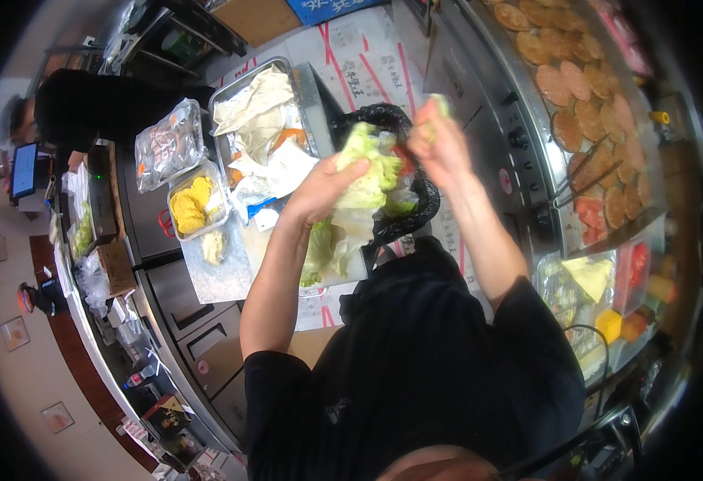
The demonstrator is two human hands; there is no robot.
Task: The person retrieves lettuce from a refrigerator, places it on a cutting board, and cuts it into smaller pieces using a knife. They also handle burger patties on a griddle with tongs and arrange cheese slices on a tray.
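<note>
My left hand [321, 187] grips a torn, pale green lettuce leaf [368, 171], thumb on top. To its right my right hand [446, 150] is raised and blurred. Its fingers are closed on a small piece of lettuce [441, 104]. Both hands are over or beside a bin lined with a black plastic bag [426, 210], which has some scraps inside; the leaf covers part of its opening. More lettuce [318, 255] lies on a pale cutting board [349, 269] below my left wrist.
Left of the board are a metal tray [218, 144] with cloth and paper, a tub of yellow food pieces [190, 204], and a bagged package [171, 144]. At right, a griddle [553, 141] carries several patties and tongs [589, 171]. A person in black [110, 108] stands far left.
</note>
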